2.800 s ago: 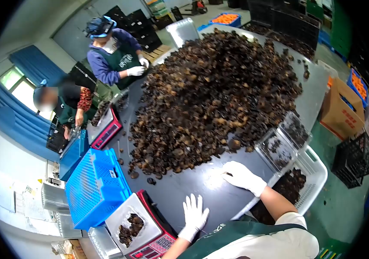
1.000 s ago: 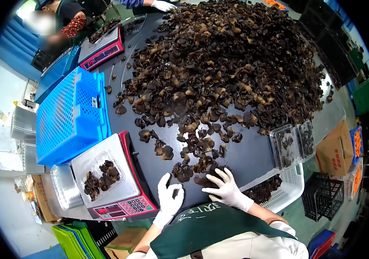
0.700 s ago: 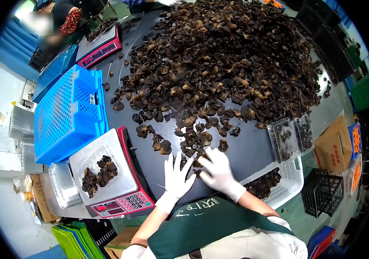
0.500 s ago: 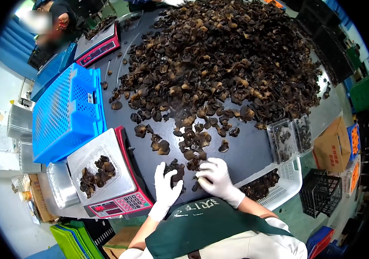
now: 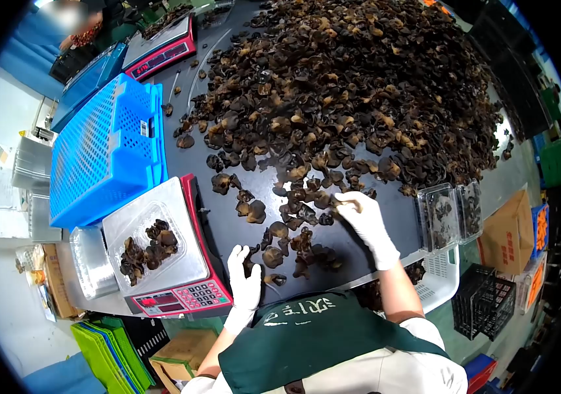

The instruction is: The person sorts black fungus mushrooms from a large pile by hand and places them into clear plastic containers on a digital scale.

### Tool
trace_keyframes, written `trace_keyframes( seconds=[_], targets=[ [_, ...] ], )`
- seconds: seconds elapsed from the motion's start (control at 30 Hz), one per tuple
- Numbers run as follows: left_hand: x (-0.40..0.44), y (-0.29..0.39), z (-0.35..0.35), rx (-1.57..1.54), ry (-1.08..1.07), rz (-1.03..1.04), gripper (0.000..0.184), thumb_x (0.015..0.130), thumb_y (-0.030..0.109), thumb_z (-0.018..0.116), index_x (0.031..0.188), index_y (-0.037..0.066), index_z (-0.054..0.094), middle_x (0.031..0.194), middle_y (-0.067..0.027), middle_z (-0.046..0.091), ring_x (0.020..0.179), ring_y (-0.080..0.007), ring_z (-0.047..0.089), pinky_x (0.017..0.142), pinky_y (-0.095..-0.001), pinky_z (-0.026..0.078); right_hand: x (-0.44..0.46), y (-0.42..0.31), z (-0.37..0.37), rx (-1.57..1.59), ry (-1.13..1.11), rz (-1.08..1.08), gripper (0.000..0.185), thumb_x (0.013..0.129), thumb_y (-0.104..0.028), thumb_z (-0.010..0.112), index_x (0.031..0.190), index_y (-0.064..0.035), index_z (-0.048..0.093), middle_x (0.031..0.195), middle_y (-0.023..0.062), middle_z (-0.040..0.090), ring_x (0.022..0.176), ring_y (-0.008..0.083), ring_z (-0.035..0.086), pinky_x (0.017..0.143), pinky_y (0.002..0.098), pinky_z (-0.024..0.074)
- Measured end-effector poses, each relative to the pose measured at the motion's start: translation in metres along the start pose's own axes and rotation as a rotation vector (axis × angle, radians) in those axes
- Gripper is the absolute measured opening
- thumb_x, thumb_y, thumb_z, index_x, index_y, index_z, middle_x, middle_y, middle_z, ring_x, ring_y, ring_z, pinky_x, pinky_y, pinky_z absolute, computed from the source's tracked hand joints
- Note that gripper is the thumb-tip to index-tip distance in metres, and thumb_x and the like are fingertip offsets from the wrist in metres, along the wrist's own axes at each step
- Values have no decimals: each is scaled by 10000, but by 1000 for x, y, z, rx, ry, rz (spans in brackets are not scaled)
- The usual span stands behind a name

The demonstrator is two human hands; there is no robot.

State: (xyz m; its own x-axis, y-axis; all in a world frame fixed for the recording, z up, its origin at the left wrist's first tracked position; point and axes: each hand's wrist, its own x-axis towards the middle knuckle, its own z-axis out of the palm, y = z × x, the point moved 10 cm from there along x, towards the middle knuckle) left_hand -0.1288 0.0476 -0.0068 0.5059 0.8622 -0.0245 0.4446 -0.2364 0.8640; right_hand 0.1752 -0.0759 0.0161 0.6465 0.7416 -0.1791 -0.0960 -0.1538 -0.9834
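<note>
right hand (image 5: 364, 222) at fungus pieces (image 5: 323, 199), left hand (image 5: 245, 287) beside scale (image 5: 176, 192)

Loose pieces (image 5: 303, 246): dark brown, some with tan faces, curled and ruffled; scattered singly and in small clumps on the dark table (image 5: 395, 220), between the left hand (image 5: 244, 282) and right hand (image 5: 362, 220).
Piece at right fingertips (image 5: 323, 199): brown, at the loose scatter's far side — whether gripped, unclear.
Main heap (image 5: 352, 92): similar pieces, overlapping at all angles, glossy in spots — near edge thinning into the scatter.
</note>
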Motion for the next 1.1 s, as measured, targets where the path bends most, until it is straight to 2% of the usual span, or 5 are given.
trace_keyframes(
  seconds=[0.23, 0.5, 0.7, 0.83, 1.1],
  targets=[
    [8, 12, 5, -1, 2, 68, 486, 781, -4, 634, 1256, 41, 538, 1335, -191, 452, 1226, -335, 461, 1044, -389, 362, -69, -14, -23, 37, -818, 289, 209, 849, -162, 683, 917, 35, 702, 847, 101, 710, 802, 179, 661, 785, 294, 515],
    [18, 99, 38, 320, -91, 514, 346, 773, 56, 663, 1115, 97, 646, 1181, -116, 582, 1160, -335, 500, 1009, -420, 382, -25, -50, 69, -910, 23, -716, 206, 751, -175, 659, 948, -129, 693, 801, 48, 632, 776, 251, 567, 802, 382, 420],
    [29, 100, 39, 267, -77, 469, 309, 782, 69, 657, 1089, 104, 655, 1153, -89, 607, 1154, -329, 510, 1007, -422, 377, -6, -63, 37, -563, -89, -493, 208, 716, -111, 588, 881, -95, 715, 750, 64, 662, 710, 282, 610, 695, 361, 473],
    [33, 92, 44, 247, -167, 478, 319, 779, 70, 655, 1095, 113, 654, 1098, -66, 634, 1090, -310, 529, 974, -408, 382, -55, -45, -13, -556, -755, -95, 307, 749, -174, 665, 1044, -97, 694, 987, 89, 679, 850, 265, 620, 778, 361, 484],
    [37, 118, 87, 429, -259, 586, 389, 709, 114, 716, 1094, 149, 672, 952, -60, 654, 1035, -282, 524, 932, -410, 378, -73, -41, -22, -493, -480, -10, 320, 793, -178, 707, 1083, -46, 673, 988, 115, 681, 933, 251, 627, 869, 358, 480]
  ],
)
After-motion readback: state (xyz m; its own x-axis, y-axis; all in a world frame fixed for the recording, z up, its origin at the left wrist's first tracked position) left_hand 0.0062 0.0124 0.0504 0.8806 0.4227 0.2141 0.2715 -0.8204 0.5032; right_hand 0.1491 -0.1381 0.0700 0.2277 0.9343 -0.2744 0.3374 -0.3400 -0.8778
